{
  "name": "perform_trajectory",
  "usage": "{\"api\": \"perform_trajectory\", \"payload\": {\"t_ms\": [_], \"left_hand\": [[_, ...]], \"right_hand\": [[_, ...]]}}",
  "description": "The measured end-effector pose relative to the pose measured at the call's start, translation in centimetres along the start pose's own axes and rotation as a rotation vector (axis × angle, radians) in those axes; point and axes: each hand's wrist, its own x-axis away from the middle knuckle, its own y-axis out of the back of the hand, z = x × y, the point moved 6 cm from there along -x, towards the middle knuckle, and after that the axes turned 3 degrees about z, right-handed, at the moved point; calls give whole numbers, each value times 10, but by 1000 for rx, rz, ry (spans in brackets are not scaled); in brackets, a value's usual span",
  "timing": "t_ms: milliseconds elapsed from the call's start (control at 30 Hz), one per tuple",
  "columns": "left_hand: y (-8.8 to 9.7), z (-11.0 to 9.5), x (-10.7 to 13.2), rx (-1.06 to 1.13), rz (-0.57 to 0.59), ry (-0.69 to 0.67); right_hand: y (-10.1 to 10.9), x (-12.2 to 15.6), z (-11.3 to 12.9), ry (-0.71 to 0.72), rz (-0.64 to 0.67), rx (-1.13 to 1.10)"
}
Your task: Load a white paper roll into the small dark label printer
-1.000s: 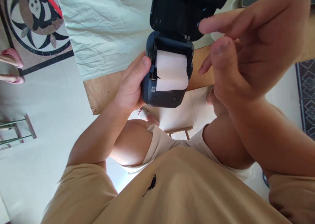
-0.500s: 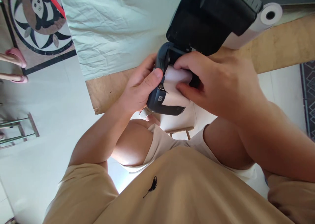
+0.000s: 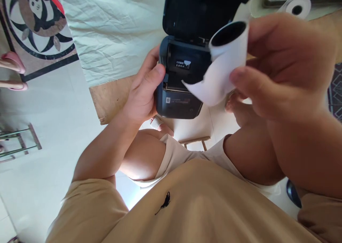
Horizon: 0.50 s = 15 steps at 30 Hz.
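My left hand [image 3: 143,93] grips the left side of a small dark printer [image 3: 179,100], thumb on its edge. The printer's lid [image 3: 197,11] stands open and the paper bay [image 3: 187,66] shows empty, with a small label inside. My right hand [image 3: 278,65] holds a nearly spent white paper roll [image 3: 227,57] just above and right of the bay, fingers pinched round it. A loose tail of paper hangs from the roll over the printer's front.
A second white paper roll [image 3: 295,8] lies on the brown table [image 3: 112,97] at the far right. A wrinkled white cloth [image 3: 112,29] covers the table's far side. A panda rug [image 3: 37,18] and pink slippers [image 3: 12,72] lie on the floor at left.
My right hand reached into the printer's bay, took hold of the paper roll and lifted it out to the right. My left hand kept its grip on the printer.
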Motion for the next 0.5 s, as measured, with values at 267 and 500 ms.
{"api": "perform_trajectory", "payload": {"t_ms": [267, 500], "left_hand": [[-5, 2, -2, 156, -72, 59], [-6, 0, -2, 57, -91, 108]], "right_hand": [[22, 2, -36, -347, -348, -286], [17, 1, -35, -391, -292, -380]]}}
